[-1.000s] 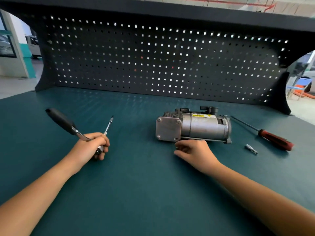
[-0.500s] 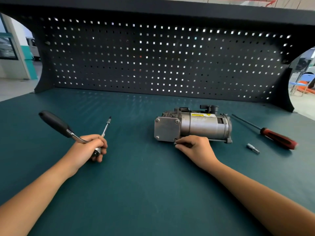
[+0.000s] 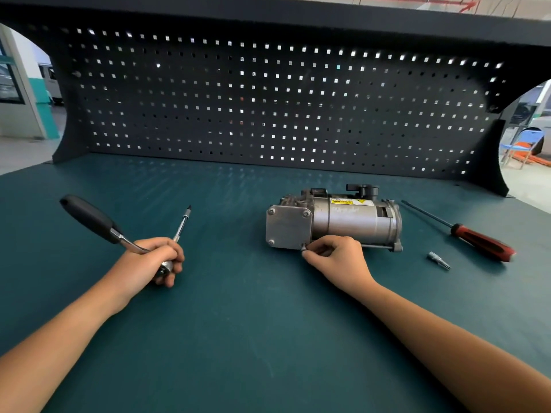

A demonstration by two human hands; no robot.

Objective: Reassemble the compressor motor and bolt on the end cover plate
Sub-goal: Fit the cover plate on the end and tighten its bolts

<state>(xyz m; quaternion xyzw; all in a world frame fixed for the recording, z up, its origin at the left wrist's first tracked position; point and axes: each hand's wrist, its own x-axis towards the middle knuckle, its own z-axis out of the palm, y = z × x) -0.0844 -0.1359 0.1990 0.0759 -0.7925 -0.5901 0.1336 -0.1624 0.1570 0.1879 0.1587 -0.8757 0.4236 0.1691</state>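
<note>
The grey compressor motor (image 3: 354, 223) lies on its side on the green bench, its square end cover plate (image 3: 287, 231) facing left with bolts showing in three corners. My right hand (image 3: 335, 257) pinches a small bolt (image 3: 303, 249) at the plate's lower right corner. My left hand (image 3: 152, 260) rests on the bench to the left, closed around the head of a ratchet wrench (image 3: 89, 219) with a black handle and a long bit extension (image 3: 182, 223) pointing away from me.
A red-handled screwdriver (image 3: 480, 242) lies to the right of the motor, with a small loose bit (image 3: 438, 260) in front of it. A black pegboard (image 3: 268, 105) walls off the back of the green bench (image 3: 253, 338).
My right hand has moved up from the bench in front of the motor to the lower right corner of the cover plate. My left hand and the ratchet stay nearly still.
</note>
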